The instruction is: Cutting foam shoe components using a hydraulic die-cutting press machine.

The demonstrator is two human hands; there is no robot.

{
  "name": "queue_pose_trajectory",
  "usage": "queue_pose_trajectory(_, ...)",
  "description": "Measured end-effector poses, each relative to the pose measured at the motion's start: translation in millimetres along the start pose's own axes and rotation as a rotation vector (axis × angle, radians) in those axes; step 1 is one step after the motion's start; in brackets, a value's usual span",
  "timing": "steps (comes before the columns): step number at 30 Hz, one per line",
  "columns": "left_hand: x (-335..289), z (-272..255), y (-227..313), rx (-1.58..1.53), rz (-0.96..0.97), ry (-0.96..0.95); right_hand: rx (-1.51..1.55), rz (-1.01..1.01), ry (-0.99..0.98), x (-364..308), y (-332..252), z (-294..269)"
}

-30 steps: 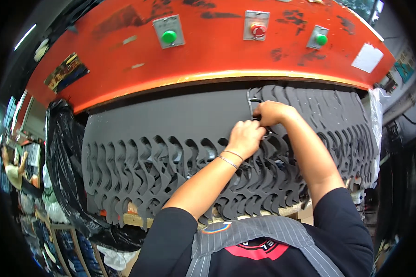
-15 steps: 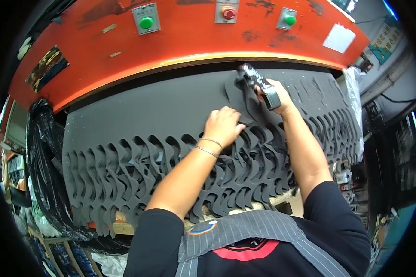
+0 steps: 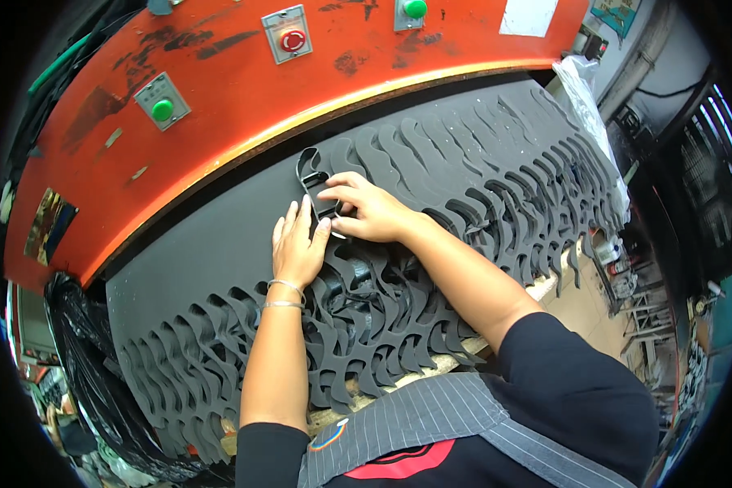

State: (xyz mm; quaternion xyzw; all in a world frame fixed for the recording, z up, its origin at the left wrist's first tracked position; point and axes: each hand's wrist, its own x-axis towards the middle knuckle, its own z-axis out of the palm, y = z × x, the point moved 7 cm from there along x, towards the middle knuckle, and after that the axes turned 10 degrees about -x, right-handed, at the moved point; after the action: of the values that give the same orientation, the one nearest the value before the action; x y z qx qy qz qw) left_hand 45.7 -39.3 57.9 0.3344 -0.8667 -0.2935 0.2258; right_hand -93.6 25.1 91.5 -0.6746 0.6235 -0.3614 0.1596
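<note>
A dark, curved metal cutting die (image 3: 315, 179) with thin walls and crossbars stands on a grey foam sheet (image 3: 211, 220). My right hand (image 3: 370, 210) has its bent fingers on the die's right side, gripping it. My left hand (image 3: 299, 248) lies along the die's lower left edge, fingers stretched out, thumb near its lower end. Wavy cuts run across the sheet to the right of the die. Nearer to me, the foam is an open web of curved strips (image 3: 358, 301) with gaps. The die's lower end is partly hidden by my hands.
Beyond the sheet stands an orange machine beam (image 3: 236, 106) with a red button (image 3: 293, 40) and green buttons (image 3: 163, 110). Black plastic sheeting (image 3: 85, 342) hangs at the left, and clear plastic (image 3: 586, 98) at the far right corner.
My right hand has lowered the cutting die from above the sheet and turned it onto the foam. My left hand has come up against it. The view has swung to the right.
</note>
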Motion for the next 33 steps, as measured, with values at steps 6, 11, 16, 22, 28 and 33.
queue_pose_trajectory(6,-1.0,-2.6,5.6,0.056,0.021,-0.069,-0.298,-0.193,0.000,-41.3,0.6,-1.3)
queue_pose_trajectory(11,-0.6,-4.0,16.6,0.092,0.058,-0.093,-0.288,-0.157,0.037,-36.8,6.9,-2.8)
queue_pose_trajectory(16,-1.9,-1.1,25.5,0.166,0.119,-0.124,-0.262,-0.204,0.033,-37.0,5.5,-7.1)
queue_pose_trajectory(22,-2.4,5.8,31.7,0.255,0.102,-0.118,-0.261,-0.205,0.036,-36.5,8.4,-8.1)
queue_pose_trajectory(28,-8.8,-0.1,27.7,0.198,0.135,0.022,-0.204,-0.185,-0.003,-36.3,0.1,-13.2)
queue_pose_trajectory(33,-39.5,-74.1,24.0,-0.354,0.070,0.441,-0.195,-0.226,0.654,-32.1,-21.4,-106.6)
